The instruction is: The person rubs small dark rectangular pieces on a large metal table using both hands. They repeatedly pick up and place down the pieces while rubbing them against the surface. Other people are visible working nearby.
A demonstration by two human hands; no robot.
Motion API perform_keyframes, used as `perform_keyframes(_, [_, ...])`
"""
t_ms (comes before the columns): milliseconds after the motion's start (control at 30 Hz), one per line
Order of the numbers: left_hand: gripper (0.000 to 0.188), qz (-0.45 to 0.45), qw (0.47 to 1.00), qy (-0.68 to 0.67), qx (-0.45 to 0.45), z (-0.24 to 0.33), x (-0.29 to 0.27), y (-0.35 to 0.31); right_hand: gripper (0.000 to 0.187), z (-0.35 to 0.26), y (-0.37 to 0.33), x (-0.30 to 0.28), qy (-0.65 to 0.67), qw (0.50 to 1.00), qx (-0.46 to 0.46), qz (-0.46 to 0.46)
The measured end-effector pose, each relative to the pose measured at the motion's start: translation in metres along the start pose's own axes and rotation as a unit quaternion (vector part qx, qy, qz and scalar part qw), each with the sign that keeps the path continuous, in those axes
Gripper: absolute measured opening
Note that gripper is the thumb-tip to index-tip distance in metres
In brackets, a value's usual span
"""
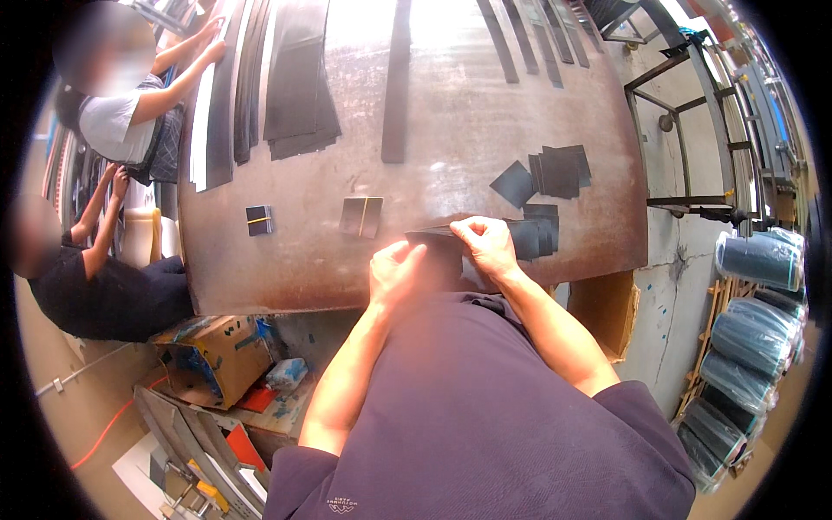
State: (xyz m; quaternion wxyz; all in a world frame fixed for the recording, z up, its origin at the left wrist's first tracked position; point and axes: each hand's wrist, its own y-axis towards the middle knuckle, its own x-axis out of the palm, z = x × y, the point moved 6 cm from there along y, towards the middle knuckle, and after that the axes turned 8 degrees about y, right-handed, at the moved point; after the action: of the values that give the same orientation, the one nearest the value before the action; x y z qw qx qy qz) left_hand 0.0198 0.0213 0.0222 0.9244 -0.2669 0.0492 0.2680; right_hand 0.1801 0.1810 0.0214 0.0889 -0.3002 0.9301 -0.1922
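Observation:
Close to my body, at the near edge of the table, a dark square sheet stack (440, 260) is held up between both hands. My left hand (396, 270) is closed on its left side, thumb toward the top edge. My right hand (485, 244) pinches the upper right corner. Just right of that hand lie several overlapping dark squares (536, 232) on the table. Farther off sits another loose pile of dark squares (562, 172). To the left rest a square bundle (360, 217) with a yellow band and a smaller banded bundle (259, 220).
Long dark strips (299, 78) lie across the far part of the metal table (451, 139). Two people are at the left side. Cardboard boxes (217, 357) stand below the near edge. A metal rack (685, 113) and plastic-wrapped rolls (752, 325) are at the right.

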Motion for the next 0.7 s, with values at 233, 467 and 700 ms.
perform_keyframes(233, [0.028, -0.005, 1.000, -0.021, 0.000, 0.000, 0.001, -0.004, 0.022, -0.002, -0.001, 0.005, -0.041, 0.993, -0.114, 0.009])
perform_keyframes(467, [0.029, 0.011, 1.000, -0.010, -0.023, 0.017, -0.005, -0.010, 0.022, 0.018, -0.004, 0.004, 0.032, 0.999, 0.013, -0.016])
perform_keyframes(700, [0.027, 0.010, 0.999, -0.017, -0.027, 0.019, -0.004, -0.011, 0.021, 0.010, -0.005, 0.003, 0.042, 0.999, -0.011, -0.016])
